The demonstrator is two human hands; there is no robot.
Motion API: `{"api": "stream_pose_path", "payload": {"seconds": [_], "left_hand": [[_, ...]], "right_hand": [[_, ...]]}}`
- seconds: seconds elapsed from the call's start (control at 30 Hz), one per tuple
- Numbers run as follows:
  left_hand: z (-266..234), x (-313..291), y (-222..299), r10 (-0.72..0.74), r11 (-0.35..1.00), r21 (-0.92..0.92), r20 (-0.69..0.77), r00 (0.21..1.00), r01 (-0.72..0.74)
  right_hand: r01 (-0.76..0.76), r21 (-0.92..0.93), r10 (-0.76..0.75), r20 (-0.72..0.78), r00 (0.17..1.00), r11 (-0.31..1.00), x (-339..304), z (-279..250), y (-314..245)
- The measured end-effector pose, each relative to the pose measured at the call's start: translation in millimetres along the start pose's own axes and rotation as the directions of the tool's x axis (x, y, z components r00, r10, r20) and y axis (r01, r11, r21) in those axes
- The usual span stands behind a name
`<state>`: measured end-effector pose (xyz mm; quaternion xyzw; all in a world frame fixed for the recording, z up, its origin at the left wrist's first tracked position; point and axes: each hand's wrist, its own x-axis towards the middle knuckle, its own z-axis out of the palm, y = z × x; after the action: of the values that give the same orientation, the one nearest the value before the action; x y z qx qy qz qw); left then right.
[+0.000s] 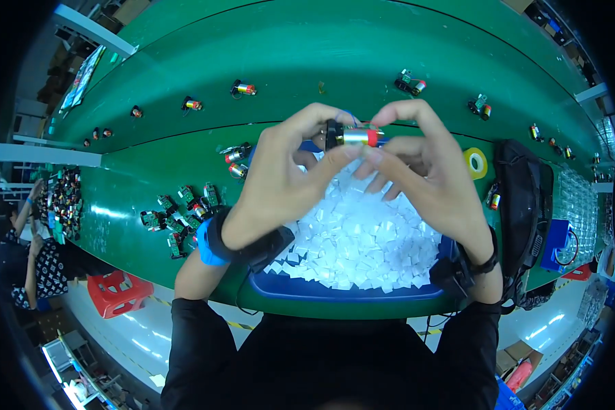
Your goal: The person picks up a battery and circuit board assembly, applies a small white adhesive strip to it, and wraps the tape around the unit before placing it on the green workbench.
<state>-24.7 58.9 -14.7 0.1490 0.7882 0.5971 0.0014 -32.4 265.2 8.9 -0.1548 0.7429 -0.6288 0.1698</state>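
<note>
Before me, a motor unit (356, 137) is held above a tray (348, 293) of pieces (369, 246) on the bench (123, 184); more units (198, 209) lie left, tape (469, 164) and, apparently, a bag (518, 212) right.

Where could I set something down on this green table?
Probably the bare green table at left, between the clustered motors and the dark heap; another patch lies behind the spaced motor row. Crowded: right, with tape roll and black bag; middle, where the left hand and right hand meet at a motor over the blue tub of white scraps.

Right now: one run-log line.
left hand: holds cylindrical part | right hand: at its red end | below: white pieces in blue tray
</note>
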Motion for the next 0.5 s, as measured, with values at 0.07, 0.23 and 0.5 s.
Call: {"api": "stream_pose_path", "payload": {"seconds": [0.07,0.23,0.5], "left_hand": [[-9.8,15.1,-13.4,-0.165,0.983,-0.056,0.112,0.980,0.172],[-54.3,101.7,-79.7,-0.484,0.807,0.508,0.277,0.830,0.301],[-41.2,84.1,-94.1,0.406,0.472,0.873,-0.097,0.909,-0.118]], "right_hand": [[-0.004,-0.110,0.009,0.039,0.999,0.994,11.3,-9.7,8.6],[-0.040,-0.586,-0.076,-0.171,0.982,0.809,106.9,-95.2,73.9],[-0.219,-0.743,0.080,-0.218,0.973,0.632,150.3,-127.9,147.0]]}}
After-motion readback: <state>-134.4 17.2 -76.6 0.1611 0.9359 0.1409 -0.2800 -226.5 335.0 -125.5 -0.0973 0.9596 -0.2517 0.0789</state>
